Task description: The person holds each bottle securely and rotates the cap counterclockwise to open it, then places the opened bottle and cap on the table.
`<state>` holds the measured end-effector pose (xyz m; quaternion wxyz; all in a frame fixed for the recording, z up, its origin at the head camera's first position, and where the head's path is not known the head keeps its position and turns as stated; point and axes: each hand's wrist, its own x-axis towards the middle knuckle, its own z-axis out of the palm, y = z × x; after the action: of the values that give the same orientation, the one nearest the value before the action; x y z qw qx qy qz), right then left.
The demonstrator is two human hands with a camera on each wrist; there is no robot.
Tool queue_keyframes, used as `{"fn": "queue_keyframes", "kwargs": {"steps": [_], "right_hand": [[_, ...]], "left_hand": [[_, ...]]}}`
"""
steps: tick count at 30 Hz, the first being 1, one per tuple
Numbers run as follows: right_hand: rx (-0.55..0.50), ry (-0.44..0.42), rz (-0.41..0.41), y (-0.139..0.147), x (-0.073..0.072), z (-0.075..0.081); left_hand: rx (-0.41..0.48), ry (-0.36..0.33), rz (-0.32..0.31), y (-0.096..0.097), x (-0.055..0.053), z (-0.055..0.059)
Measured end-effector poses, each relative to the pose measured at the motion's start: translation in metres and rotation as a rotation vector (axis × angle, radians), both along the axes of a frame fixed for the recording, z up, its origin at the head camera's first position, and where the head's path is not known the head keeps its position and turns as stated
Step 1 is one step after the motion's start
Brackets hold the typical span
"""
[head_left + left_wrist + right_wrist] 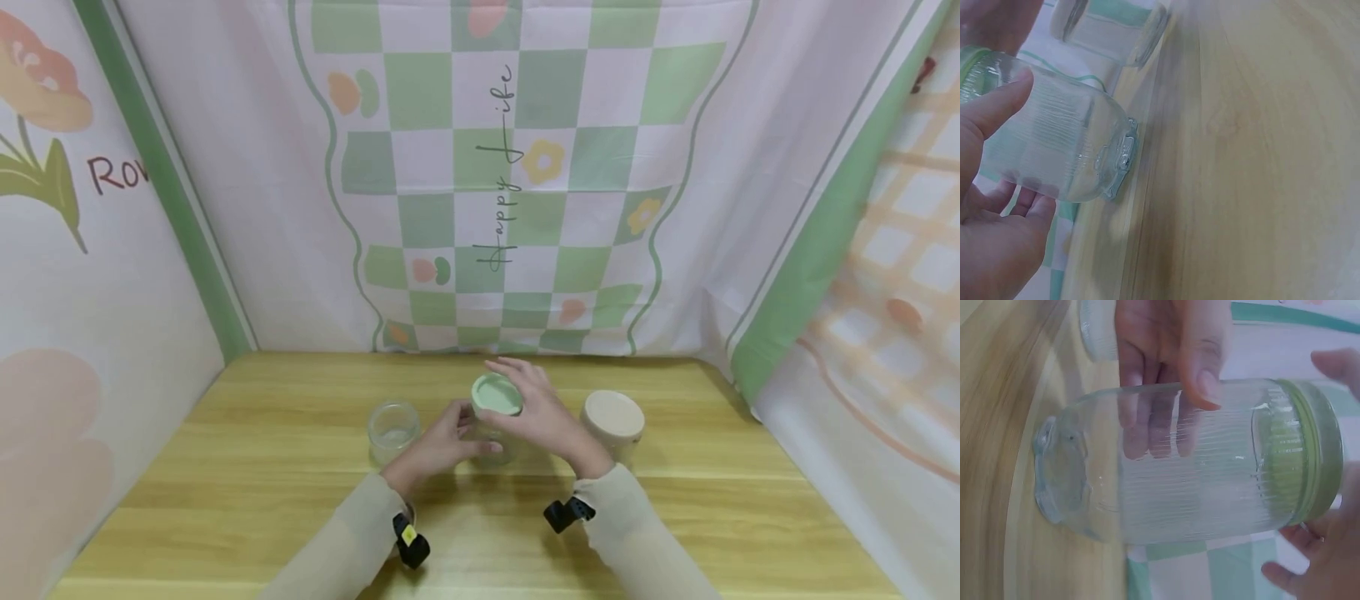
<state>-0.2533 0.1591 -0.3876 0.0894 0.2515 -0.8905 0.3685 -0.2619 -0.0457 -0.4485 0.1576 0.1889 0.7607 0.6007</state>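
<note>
A clear ribbed glass jar (1166, 469) with a pale green lid (497, 395) stands upright at the middle of the wooden table. My left hand (450, 446) grips the jar's side; in the left wrist view the thumb (1004, 103) lies across the near glass and the fingers curl round the other side. Over the top, my right hand (536, 412) holds the lid by its edge, thumb on the near side and fingers on the far side. Seen through the glass, the lid sits in the jar's mouth. Part of the jar is hidden behind both hands.
To the left of the hands stands a shorter clear glass jar (393, 433). A jar with a cream lid (613, 414) is close by the right wrist. Behind the wooden table (480, 533) hangs a checked green and white cloth (487, 183).
</note>
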Motion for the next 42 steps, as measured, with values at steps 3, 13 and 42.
{"fn": "queue_keyframes", "kwargs": {"steps": [3, 13, 42], "right_hand": [[0.061, 0.066, -0.074, -0.0024, 0.0039, 0.0005], [0.1, 0.093, -0.147, -0.006, 0.011, -0.0018], [0.033, 0.092, -0.061, -0.0009, 0.0074, 0.0046]], "left_hand": [[0.0, 0.001, 0.002, 0.0005, 0.0004, 0.0005], [0.012, 0.013, -0.004, 0.0, -0.0003, -0.0001], [-0.019, 0.024, -0.008, 0.0003, -0.0021, 0.003]]}}
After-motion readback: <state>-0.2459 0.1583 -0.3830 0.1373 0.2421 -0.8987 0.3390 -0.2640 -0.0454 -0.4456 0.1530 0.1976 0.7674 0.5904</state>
